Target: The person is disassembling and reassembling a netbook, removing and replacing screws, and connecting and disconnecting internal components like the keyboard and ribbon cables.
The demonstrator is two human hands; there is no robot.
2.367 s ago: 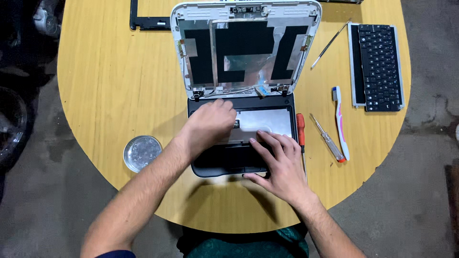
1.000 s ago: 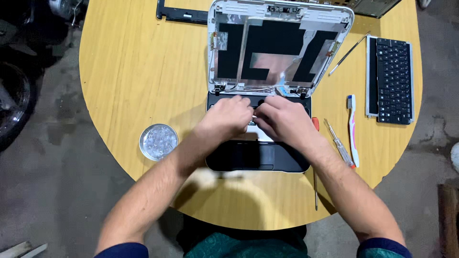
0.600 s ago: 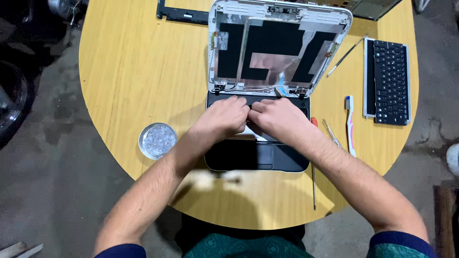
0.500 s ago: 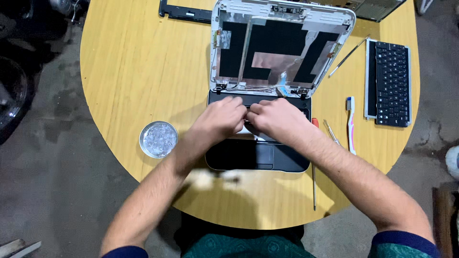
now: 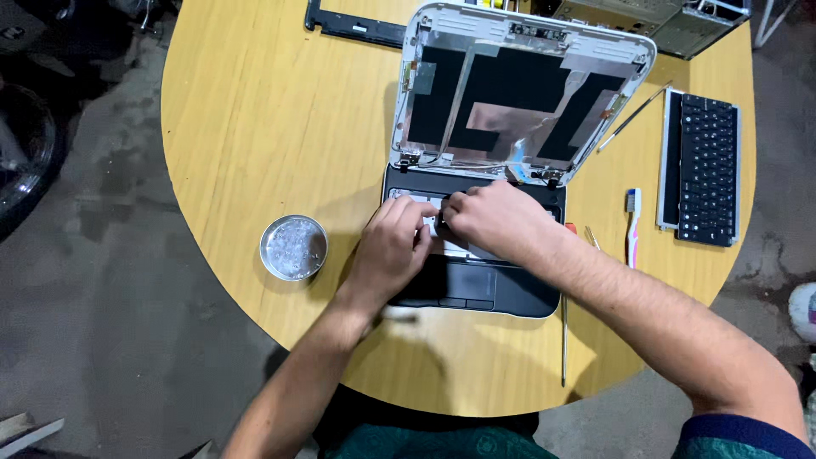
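On the round wooden table, seen from the head camera, the left hand and right hand press curled fingers together onto the opened laptop base, grip hidden, beside a metal dish.

1. Even, moderate overhead light brightens the desk.
2. Soft shadows fall beneath both forearms toward the near edge.
3. Floor stays dim; mild blur, edges slightly curved.
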